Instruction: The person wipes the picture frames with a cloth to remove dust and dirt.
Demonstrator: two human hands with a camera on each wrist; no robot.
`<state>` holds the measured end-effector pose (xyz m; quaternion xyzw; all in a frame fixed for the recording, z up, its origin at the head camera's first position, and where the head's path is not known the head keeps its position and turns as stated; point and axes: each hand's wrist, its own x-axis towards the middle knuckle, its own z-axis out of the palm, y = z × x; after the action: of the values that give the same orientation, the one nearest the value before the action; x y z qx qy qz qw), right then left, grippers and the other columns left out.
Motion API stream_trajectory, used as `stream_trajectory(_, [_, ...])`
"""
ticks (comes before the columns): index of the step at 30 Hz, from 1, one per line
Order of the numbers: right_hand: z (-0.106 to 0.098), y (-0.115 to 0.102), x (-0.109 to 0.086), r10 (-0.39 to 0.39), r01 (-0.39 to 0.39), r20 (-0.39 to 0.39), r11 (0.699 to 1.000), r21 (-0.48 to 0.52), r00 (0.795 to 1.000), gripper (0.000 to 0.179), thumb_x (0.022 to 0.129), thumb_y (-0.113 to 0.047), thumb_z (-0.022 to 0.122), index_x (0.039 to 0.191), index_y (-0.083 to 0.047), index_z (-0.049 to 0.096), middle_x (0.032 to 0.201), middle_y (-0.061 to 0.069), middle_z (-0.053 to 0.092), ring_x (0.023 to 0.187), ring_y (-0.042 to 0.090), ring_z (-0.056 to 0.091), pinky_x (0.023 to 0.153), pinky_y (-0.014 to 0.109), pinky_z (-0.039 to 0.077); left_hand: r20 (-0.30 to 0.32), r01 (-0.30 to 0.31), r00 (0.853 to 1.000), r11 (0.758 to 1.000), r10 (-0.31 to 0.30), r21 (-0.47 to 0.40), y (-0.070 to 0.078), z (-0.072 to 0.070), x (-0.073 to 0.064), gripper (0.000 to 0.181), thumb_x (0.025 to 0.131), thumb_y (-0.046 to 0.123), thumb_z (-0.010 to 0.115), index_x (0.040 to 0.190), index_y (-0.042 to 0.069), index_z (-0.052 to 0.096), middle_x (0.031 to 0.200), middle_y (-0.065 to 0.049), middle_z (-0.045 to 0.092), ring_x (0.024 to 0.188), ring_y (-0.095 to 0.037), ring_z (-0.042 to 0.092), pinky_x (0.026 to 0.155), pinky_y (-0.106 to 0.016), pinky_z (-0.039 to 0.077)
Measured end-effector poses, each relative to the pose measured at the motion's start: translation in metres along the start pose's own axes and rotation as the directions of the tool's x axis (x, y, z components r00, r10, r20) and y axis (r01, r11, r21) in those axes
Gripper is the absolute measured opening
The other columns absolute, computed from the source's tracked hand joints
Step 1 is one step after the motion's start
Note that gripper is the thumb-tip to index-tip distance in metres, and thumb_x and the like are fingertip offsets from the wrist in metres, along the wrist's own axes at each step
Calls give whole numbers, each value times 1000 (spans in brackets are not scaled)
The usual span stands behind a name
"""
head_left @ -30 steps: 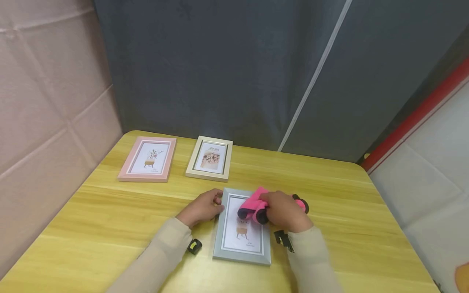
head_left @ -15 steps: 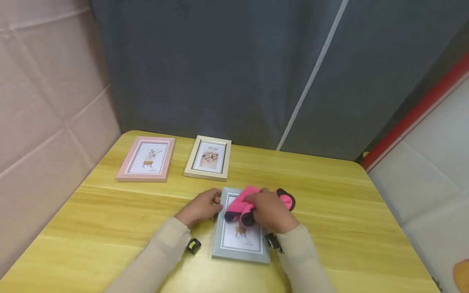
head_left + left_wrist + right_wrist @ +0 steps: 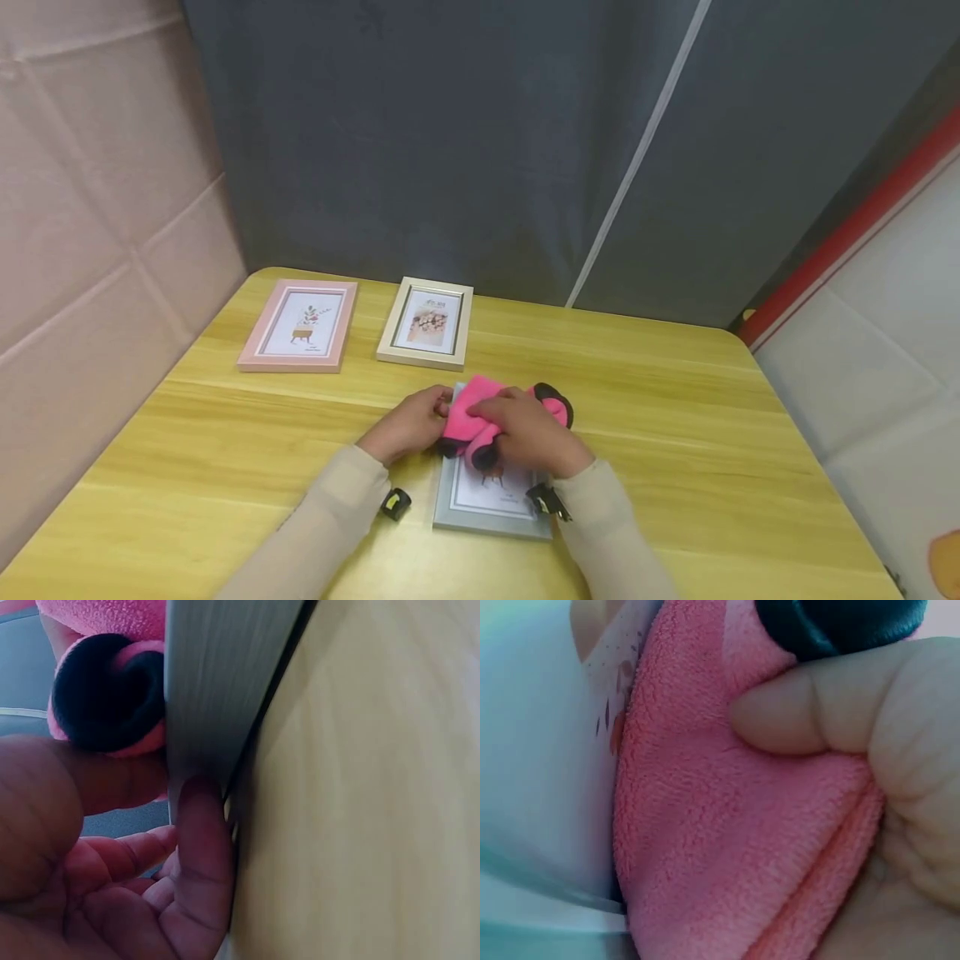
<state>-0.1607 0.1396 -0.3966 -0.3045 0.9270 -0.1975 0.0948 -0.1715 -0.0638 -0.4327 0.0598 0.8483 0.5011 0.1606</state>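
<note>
A grey picture frame (image 3: pixel 491 527) lies face up on the wooden table, its upper part covered by a bunched pink cloth (image 3: pixel 468 412) with dark edging. My right hand (image 3: pixel 528 433) grips this cloth, the thumb pressing into its folds in the right wrist view, where the cloth lies against the frame's glazed front. At the frame's left side, my left hand (image 3: pixel 408 425) holds the edge. In the left wrist view its thumb (image 3: pixel 112 780) reaches over the front and a finger (image 3: pixel 202 855) bears on the frame's side, close to the tabletop.
Farther back on the table (image 3: pixel 675 400) lie a pink picture frame (image 3: pixel 251 354) at the left and a cream picture frame (image 3: pixel 390 337) beside it. A dark curtain (image 3: pixel 420 142) hangs behind the table's back edge. Pale panels flank both sides.
My right hand has slid the pink cloth leftward across the grey frame, up to the left hand. The left hand stays at the frame's edge.
</note>
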Motion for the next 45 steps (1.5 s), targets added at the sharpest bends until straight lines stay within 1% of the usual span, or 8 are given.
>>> stream_trajectory(5, [1, 3, 1, -2, 3, -44, 1000, 20, 999, 33, 91, -8, 69, 123, -16, 70, 117, -4, 68, 116, 23, 56, 102, 42, 45, -3, -5, 1000, 1000, 5, 17, 0, -2, -1, 46, 89, -4, 60, 135, -1, 54, 96, -7, 60, 87, -21, 56, 77, -34, 51])
stream_trajectory(9, [-8, 6, -4, 9, -4, -92, 998, 59, 996, 22, 89, -14, 73, 109, -21, 73, 102, -9, 69, 101, 17, 60, 95, 38, 49, -2, -22, 1000, 999, 22, 25, 0, -2, -1, 44, 90, -2, 61, 133, -2, 54, 94, -6, 59, 84, -20, 55, 74, -32, 50])
stream_trajectory(15, [-32, 8, -21, 132, -142, -161, 989, -51, 978, 24, 88, -2, 68, 102, -21, 74, 96, -7, 68, 98, 19, 60, 94, 39, 48, 13, -33, 999, 999, 33, 6, -3, -1, 0, 42, 92, 2, 65, 132, -4, 53, 95, -5, 56, 84, -19, 53, 73, -32, 50])
stream_trajectory(21, [-36, 11, -26, 258, -263, -71, 960, -95, 964, 26, 85, 3, 67, 93, -21, 72, 80, -5, 60, 84, 21, 54, 81, 38, 47, 20, -19, 1000, 1000, 19, -6, -2, 0, 1, 42, 93, 2, 65, 133, -3, 52, 96, -6, 55, 83, -19, 52, 70, -30, 50])
stream_trajectory(25, [-30, 10, -24, 281, -282, -28, 955, -88, 959, 31, 84, 4, 69, 103, -20, 75, 86, -4, 65, 90, 22, 57, 86, 41, 51, 28, -15, 999, 1000, 16, -28, -1, 0, 1, 43, 94, 1, 64, 134, -4, 51, 97, -7, 55, 78, -17, 52, 65, -29, 50])
stream_trajectory(32, [-17, 5, -14, 199, -201, -41, 978, -61, 979, 37, 86, 0, 69, 117, -18, 74, 107, -1, 70, 107, 24, 59, 95, 44, 49, 15, -15, 1000, 1000, 15, -11, -1, 0, -1, 45, 93, 2, 65, 135, -3, 51, 98, -6, 56, 78, -17, 53, 66, -29, 50])
stream_trajectory(39, [-6, 6, -4, 107, -107, 2, 993, 46, 994, 48, 89, 0, 65, 132, -23, 66, 126, -4, 64, 122, 24, 52, 102, 44, 45, 0, -29, 1000, 1000, 29, -2, -4, 1, 2, 43, 90, -1, 63, 132, -3, 54, 95, -6, 58, 82, -19, 54, 70, -30, 50])
stream_trajectory(45, [1, 4, 1, -33, 33, -13, 999, 9, 999, 54, 86, 8, 63, 134, -16, 64, 133, -1, 62, 129, 26, 49, 110, 45, 37, -12, -22, 1000, 1000, 22, -1, -3, 1, 2, 47, 87, -4, 62, 133, 0, 56, 96, -6, 63, 90, -22, 57, 83, -38, 51])
